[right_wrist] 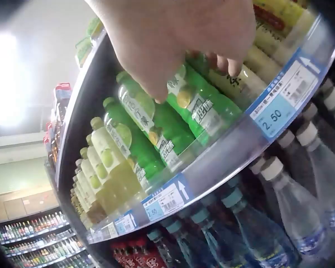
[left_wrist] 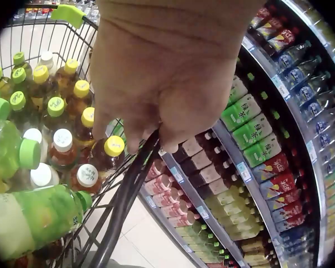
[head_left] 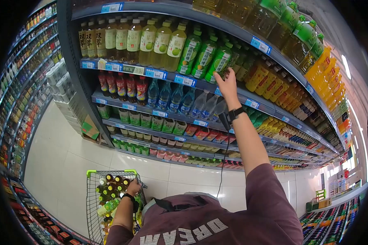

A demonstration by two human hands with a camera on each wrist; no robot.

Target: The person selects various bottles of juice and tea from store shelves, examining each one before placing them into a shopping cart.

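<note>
Green-labelled bottle (head_left: 219,62) — upright, cap up, long axis vertical — stands on the second shelf (head_left: 184,80) from the top. Right hand (head_left: 227,83) reaches its front, fingers curled; grasp uncertain. Left hand (head_left: 133,187) grips the trolley (head_left: 92,192) rim — tiled supermarket aisle.

Red-labelled bottles (head_left: 122,86) stand beside clear water bottles (head_left: 200,104).

I see a supermarket aisle with a pale tiled floor (head_left: 65,163). Tall dark shelving (head_left: 79,87) rises ahead, more shelves (head_left: 22,61) line the far left, cardboard boxes (head_left: 90,128) sit at its foot, and bright ceiling lights (head_left: 346,65) glow on the right.
</note>
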